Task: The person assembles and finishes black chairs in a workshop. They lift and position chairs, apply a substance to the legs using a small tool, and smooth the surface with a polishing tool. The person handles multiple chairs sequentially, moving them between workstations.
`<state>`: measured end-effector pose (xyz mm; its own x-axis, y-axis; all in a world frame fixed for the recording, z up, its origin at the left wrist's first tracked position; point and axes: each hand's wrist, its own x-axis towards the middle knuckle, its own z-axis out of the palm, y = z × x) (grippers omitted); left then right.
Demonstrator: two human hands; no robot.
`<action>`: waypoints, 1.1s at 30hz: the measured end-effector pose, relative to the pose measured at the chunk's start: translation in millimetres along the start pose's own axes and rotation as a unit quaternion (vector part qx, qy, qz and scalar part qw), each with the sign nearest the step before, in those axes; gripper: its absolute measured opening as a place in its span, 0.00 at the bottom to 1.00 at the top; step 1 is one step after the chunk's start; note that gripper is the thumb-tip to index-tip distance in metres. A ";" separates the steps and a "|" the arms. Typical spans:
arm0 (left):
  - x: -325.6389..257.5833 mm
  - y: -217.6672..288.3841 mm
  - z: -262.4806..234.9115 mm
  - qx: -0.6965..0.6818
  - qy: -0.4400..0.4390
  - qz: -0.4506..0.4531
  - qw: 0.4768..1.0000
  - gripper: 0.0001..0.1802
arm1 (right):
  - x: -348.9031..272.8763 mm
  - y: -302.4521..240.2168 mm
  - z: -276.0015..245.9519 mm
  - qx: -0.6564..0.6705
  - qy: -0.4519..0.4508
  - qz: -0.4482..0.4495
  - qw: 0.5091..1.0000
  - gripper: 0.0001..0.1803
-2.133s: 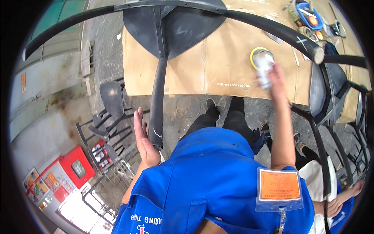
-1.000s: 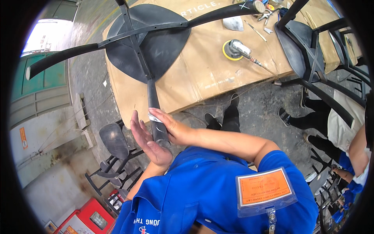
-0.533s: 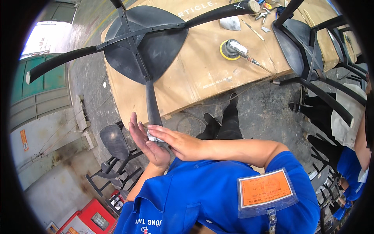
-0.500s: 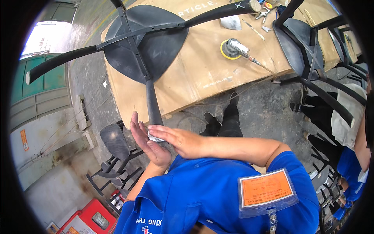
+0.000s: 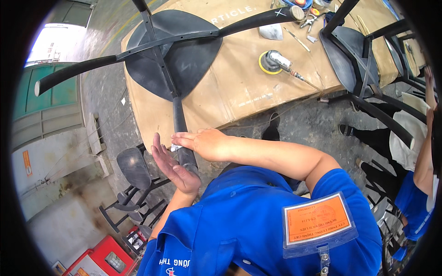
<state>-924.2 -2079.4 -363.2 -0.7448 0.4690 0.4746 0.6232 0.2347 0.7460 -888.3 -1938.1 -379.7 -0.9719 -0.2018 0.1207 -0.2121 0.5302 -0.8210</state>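
A black stool or chair (image 5: 195, 66) lies upside down on a cardboard-covered table, legs pointing up and outward. One of its legs (image 5: 187, 158) reaches toward me past the table edge. My right hand (image 5: 209, 143) lies across this leg, pressing a small whitish piece (image 5: 175, 147), perhaps folded sandpaper, against its side; the fingers partly hide it. My left hand (image 5: 176, 170) rests beside the leg's near end, fingers stretched out and holding nothing I can see.
On the cardboard-topped table (image 5: 248, 78) are a round sander (image 5: 271, 62) with a hose, a whitish sheet (image 5: 271, 31) and small tools. Another upturned chair (image 5: 345, 55) stands right. A black chair (image 5: 133, 168) is on the floor at left. Co-workers (image 5: 416, 184) are at far right.
My right hand has slid up the leg toward the seat with the whitish piece, uncovering the leg's near end. My left hand stays beside that end, almost in place.
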 end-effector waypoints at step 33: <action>0.7 4.2 0.9 0.025 -0.038 -0.030 0.999 0.34 | -25.4 2.4 38.5 0.264 0.003 0.002 0.965 0.52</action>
<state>-921.9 -2077.3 -360.2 -0.7619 0.5151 0.3927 0.5914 0.3058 0.7462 -860.2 -1963.4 -406.2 -0.9736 -0.1950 0.1189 -0.1285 0.0373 -0.9910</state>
